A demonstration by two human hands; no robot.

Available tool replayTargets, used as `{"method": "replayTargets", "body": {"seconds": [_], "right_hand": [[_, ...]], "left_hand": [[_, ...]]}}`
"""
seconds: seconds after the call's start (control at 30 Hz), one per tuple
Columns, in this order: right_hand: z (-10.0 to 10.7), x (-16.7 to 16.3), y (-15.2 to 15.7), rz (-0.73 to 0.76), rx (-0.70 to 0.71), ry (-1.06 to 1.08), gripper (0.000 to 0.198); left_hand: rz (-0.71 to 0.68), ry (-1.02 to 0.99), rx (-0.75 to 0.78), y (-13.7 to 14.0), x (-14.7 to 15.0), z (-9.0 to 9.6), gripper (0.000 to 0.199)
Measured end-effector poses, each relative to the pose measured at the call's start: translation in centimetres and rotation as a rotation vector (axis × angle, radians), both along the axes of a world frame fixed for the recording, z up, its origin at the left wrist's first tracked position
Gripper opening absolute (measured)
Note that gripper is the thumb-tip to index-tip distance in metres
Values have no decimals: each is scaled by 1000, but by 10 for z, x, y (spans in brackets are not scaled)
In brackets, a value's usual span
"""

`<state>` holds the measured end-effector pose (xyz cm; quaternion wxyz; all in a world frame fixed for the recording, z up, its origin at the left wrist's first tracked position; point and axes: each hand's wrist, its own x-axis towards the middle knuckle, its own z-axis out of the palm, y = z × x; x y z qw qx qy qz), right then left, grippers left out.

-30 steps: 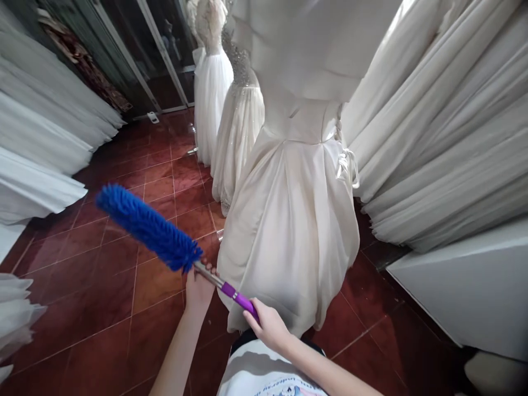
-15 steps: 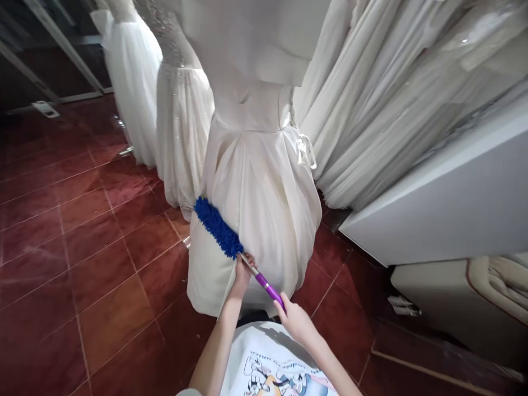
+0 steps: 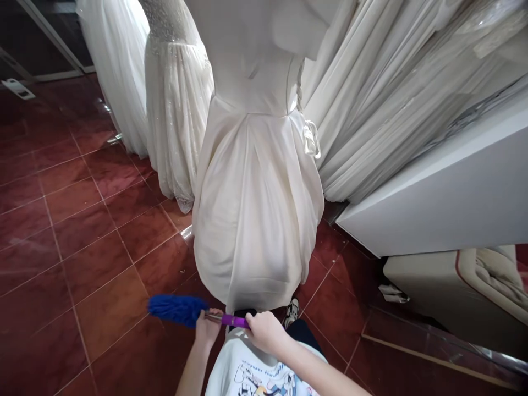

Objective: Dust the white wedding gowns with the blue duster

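A duster [image 3: 177,310] with a fluffy blue head and a purple handle lies roughly level across the front of my body, its head pointing left. My left hand [image 3: 208,326] is closed round the metal shaft just below the blue head. Wrapped round the purple grip is my right hand [image 3: 264,332]. Straight ahead stands a white satin wedding dress [image 3: 259,198] with a full pleated skirt and a lace-up tie at its right side. The duster is apart from the skirt, near its lower hem.
More white gowns [image 3: 175,115] stand at the left, and a row of hanging dresses [image 3: 363,99] fills the right. A white platform [image 3: 437,187] and a beige padded seat [image 3: 437,291] are at the right. Reddish tiles [image 3: 103,264] cover the floor.
Both hands have drawn the duster down and back toward my body, off the skirt. Its head has swung from pointing up-left to nearly level. My view has shifted slightly.
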<state>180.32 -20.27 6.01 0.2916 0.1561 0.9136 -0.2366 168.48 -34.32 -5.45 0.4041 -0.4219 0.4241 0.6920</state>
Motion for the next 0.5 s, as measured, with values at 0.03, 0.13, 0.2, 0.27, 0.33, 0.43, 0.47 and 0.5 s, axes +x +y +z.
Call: {"method": "replayTargets", "body": {"seconds": [0.03,0.13,0.2,0.27,0.33,0.43,0.47,0.5], "right_hand": [[2,4,3,30,1,55,25],[12,15,23,41,5,270,30],[22,23,43,-22,-3,415,34],[30,37,66,-116,-17,532,37],[33,60,90,-238,-21,596,39],[26,108,120,-444,-58,567,40],[22,126,129,-500,-82,532,41],[18,143,136,-539,-104,491,41]], "left_hand": [[52,31,7,-3,-6,10,43],[166,172,89,8,-29,52,37],[191,329,196,35,-40,86,32],[162,487,315,77,-39,116,27],[96,597,402,127,-23,134,26],[-25,610,439,197,22,131,32],[-45,594,431,214,40,123,34],[-47,577,417,227,58,112,35]]}}
